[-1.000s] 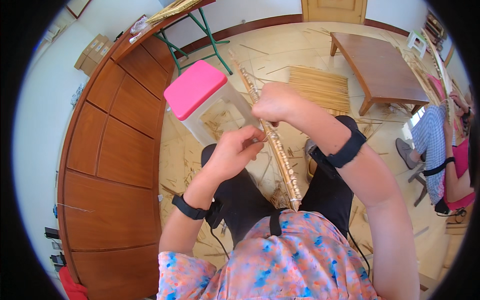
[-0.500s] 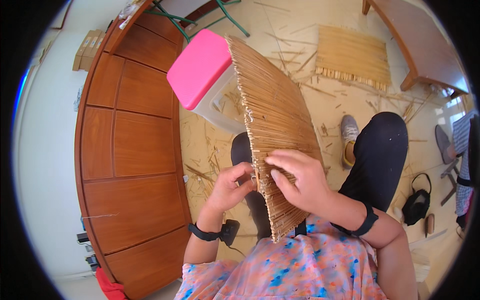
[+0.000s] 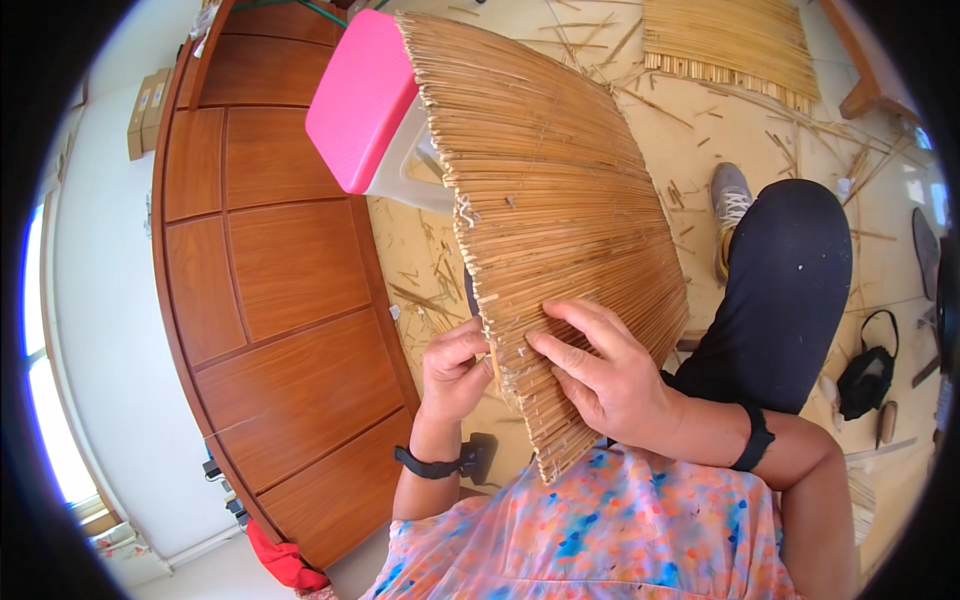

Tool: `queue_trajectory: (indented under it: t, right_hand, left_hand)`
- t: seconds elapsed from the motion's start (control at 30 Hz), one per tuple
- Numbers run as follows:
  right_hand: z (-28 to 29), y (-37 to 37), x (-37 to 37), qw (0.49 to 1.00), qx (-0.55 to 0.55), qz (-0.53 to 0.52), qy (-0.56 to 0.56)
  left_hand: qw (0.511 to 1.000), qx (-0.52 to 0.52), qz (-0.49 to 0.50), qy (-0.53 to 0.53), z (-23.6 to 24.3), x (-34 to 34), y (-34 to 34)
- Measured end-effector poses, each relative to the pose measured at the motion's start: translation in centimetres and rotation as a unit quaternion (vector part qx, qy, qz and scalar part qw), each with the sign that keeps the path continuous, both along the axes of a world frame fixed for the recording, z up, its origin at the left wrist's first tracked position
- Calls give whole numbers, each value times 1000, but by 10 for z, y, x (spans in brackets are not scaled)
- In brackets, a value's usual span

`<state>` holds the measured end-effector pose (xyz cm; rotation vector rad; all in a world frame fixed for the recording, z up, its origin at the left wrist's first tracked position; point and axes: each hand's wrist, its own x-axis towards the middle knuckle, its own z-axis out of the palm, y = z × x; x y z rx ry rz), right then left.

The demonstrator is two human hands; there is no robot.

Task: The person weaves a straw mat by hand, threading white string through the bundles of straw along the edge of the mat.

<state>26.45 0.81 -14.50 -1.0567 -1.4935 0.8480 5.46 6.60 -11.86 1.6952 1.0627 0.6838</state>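
A mat of thin brown sticks (image 3: 560, 190), bound with thread, stands tilted in front of me, its stick ends lined up along the left edge. My left hand (image 3: 455, 372) is closed at that edge, thumb and fingertips pinched where a thin pale strip shows; part of the fingers is behind the mat. On the mat's face lies my right hand (image 3: 615, 380), thumb and fingers spread, fingertips touching the sticks close to the edge. White thread ends (image 3: 465, 208) poke out farther up the edge.
Beyond the mat stands a stool with a pink top (image 3: 365, 95). A second stick mat (image 3: 730, 45) lies on the floor at the far right, among scattered stick scraps. Wooden cabinet panels (image 3: 290, 270) line the left. A black bag (image 3: 866, 380) sits at right.
The view has shifted, so the stool and far mat sit higher in the picture. The mat's face is turned more toward me. Both hands remain at its left edge.
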Motion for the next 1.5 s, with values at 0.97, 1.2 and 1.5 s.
queue_trajectory:
  t: [0.97,1.2,1.5]
  right_hand:
    - [-7,-7,4,995,-59,75,16]
    - [-8,-7,2,997,-49,66,3]
    - [-8,-6,0,997,-49,61,-2]
  left_hand:
    - [1000,3,-23,10,-5,-11,-2]
    - [999,0,-42,19,-2,-8,-3]
    - [998,-23,-49,30,-5,-17,-10]
